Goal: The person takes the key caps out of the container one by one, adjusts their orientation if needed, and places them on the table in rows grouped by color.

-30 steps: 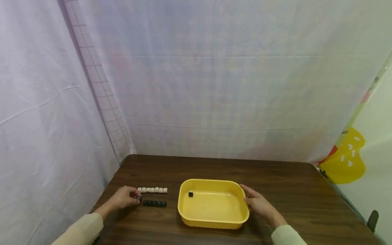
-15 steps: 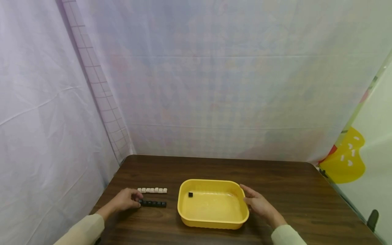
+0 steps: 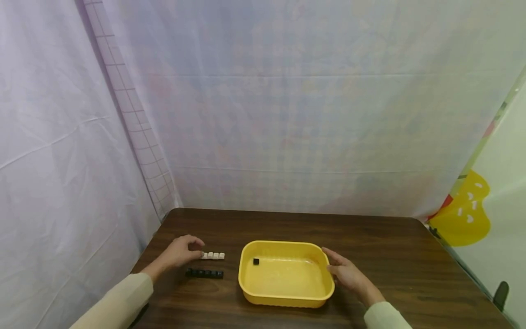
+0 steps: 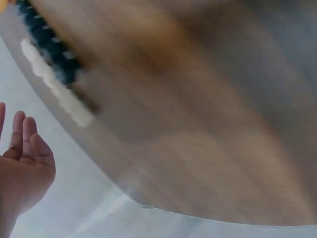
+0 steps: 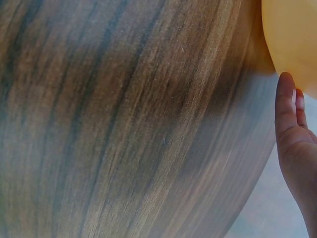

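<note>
My left hand [image 3: 181, 251] is over the left end of a row of white keycap-like blocks [image 3: 216, 256], hiding part of it in the head view. In the left wrist view, the fingers of that hand [image 4: 29, 166] are spread loosely with nothing between them, apart from the blurred white row [image 4: 62, 94]. Nearer the body lies a joined-up row of black keycap-like blocks [image 3: 207, 274]. My right hand [image 3: 349, 276] rests against the right side of a yellow plastic tray [image 3: 287, 301], its fingers nearly straight. One black block [image 3: 256, 261] sits inside the tray, towards its back left.
Everything stands on a dark wood-grain table [image 3: 370, 228] with rounded corners. Behind it hangs a pale checked curtain [image 3: 287, 137], and a white curtain [image 3: 61, 160] closes off the left side. The tray stands to the right of both rows.
A black block has been pushed to the left end of the black row and let go. My left hand has since moved away to the white row; the right hand and tray have stayed put.
</note>
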`<action>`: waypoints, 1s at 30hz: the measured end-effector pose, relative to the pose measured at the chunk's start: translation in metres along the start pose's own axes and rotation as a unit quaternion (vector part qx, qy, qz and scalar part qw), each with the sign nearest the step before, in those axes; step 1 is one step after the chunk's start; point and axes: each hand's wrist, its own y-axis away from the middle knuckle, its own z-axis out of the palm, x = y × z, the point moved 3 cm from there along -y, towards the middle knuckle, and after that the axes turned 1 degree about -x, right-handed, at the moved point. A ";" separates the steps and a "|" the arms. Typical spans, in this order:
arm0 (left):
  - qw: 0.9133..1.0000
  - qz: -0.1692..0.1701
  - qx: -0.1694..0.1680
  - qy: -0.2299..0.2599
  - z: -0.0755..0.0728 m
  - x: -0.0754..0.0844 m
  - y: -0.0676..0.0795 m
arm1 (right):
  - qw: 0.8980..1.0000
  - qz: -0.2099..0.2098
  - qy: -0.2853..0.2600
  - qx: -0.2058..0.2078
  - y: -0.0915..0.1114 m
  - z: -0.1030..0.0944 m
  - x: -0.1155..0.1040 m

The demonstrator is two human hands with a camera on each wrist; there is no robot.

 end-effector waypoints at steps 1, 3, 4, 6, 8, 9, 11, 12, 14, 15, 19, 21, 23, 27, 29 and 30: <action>1.000 0.001 0.000 -0.001 0.000 0.005 -0.004 | 1.000 0.000 0.000 -0.001 0.000 0.000 0.000; 1.000 0.005 -0.002 -0.003 0.002 0.016 -0.012 | 1.000 0.001 0.000 -0.002 0.001 0.000 -0.001; 1.000 0.009 -0.005 0.000 0.003 0.022 -0.016 | 1.000 0.000 -0.001 -0.002 0.001 0.001 -0.001; 1.000 0.012 -0.014 -0.001 0.006 0.034 -0.025 | 1.000 -0.001 -0.004 -0.004 0.001 0.001 -0.001; 0.999 0.021 -0.024 -0.015 0.010 0.046 -0.035 | 1.000 -0.002 -0.004 -0.003 0.001 0.001 -0.001; 0.999 0.027 -0.030 -0.023 0.012 0.053 -0.040 | 1.000 -0.003 -0.005 -0.003 0.001 0.001 -0.001; 0.997 0.037 -0.044 -0.042 0.017 0.066 -0.050 | 1.000 -0.005 -0.005 -0.003 0.002 0.001 -0.002; 0.997 0.042 -0.049 -0.051 0.020 0.073 -0.054 | 1.000 -0.005 -0.004 -0.003 0.002 0.001 -0.002; 0.995 0.055 -0.062 -0.062 0.027 0.086 -0.061 | 1.000 -0.006 -0.003 -0.003 0.002 0.001 -0.002; 0.994 0.060 -0.069 -0.066 0.031 0.093 -0.064 | 1.000 -0.007 -0.004 -0.003 0.002 0.001 -0.002; 0.986 0.086 -0.101 -0.096 0.051 0.113 -0.073 | 1.000 -0.014 -0.005 -0.013 0.003 0.000 -0.001; 0.982 0.097 -0.116 -0.116 0.062 0.119 -0.074 | 1.000 -0.018 -0.006 -0.020 0.003 0.000 -0.001; 0.978 0.100 -0.125 -0.136 0.072 0.122 -0.075 | 0.999 -0.024 -0.006 -0.027 0.003 0.001 0.000; 0.972 0.093 -0.129 -0.176 0.089 0.122 -0.073 | 0.999 -0.028 -0.007 -0.029 0.002 0.001 0.001; 0.969 0.089 -0.125 -0.196 0.094 0.120 -0.073 | 0.999 -0.027 -0.010 -0.027 0.002 0.001 0.000; 0.967 0.088 -0.123 -0.207 0.097 0.119 -0.073 | 0.999 -0.027 -0.008 -0.028 0.002 0.001 0.001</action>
